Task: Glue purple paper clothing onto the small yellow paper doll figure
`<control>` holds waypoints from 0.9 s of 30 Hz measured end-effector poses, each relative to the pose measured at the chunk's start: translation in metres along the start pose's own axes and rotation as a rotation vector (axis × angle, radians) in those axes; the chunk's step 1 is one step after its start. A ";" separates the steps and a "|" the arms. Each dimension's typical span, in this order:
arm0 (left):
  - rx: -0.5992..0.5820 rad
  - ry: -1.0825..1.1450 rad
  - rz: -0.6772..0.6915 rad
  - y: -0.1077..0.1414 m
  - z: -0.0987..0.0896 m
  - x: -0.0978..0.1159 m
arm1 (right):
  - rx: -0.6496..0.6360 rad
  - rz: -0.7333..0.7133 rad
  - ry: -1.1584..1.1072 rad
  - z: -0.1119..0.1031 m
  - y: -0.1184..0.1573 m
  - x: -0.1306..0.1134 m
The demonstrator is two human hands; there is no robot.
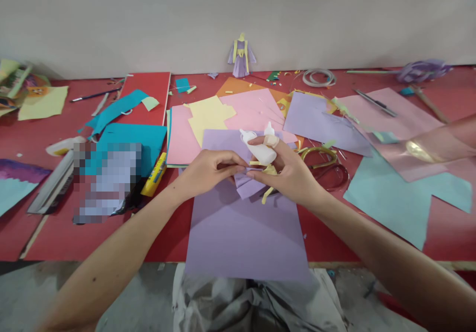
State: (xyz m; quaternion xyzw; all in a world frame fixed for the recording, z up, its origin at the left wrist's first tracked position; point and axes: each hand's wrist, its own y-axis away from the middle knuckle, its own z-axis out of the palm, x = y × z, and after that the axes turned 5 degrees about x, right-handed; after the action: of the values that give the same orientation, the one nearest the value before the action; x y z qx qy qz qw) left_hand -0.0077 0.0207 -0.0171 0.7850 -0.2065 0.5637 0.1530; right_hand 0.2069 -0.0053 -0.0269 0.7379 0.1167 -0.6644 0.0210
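My right hand (293,173) grips a small white glue bottle (260,149), its nozzle pointing up and left; a bandage wraps one finger. My left hand (208,170) pinches a small folded lilac paper piece (247,183) with thin yellow strips (266,195) hanging from it. Both hands meet above a large lilac sheet (241,232) that overhangs the table's near edge. A finished paper doll (241,54) in lilac and yellow stands against the wall at the back.
Coloured sheets cover the red table (92,232): pink (253,108), yellow (208,116), teal (130,138), pale blue (390,198). Scissors (327,166) lie right of my hands. A yellow glue stick (154,175) lies left. A tape roll (319,77) sits at the back. Another person's arm (439,141) reaches in from the right.
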 end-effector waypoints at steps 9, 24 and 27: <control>-0.005 0.004 -0.012 0.000 0.001 0.003 | 0.016 -0.010 0.026 0.000 0.000 -0.003; 0.005 -0.031 0.014 0.002 0.004 0.007 | -0.005 0.017 0.040 0.003 0.001 -0.005; 0.007 -0.022 0.005 0.003 0.004 0.009 | 0.001 0.038 0.018 0.002 0.001 -0.004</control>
State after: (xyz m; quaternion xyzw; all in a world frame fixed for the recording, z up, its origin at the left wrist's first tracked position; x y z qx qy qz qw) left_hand -0.0032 0.0153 -0.0099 0.7914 -0.2080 0.5559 0.1466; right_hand 0.2045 -0.0073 -0.0233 0.7461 0.1026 -0.6571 0.0320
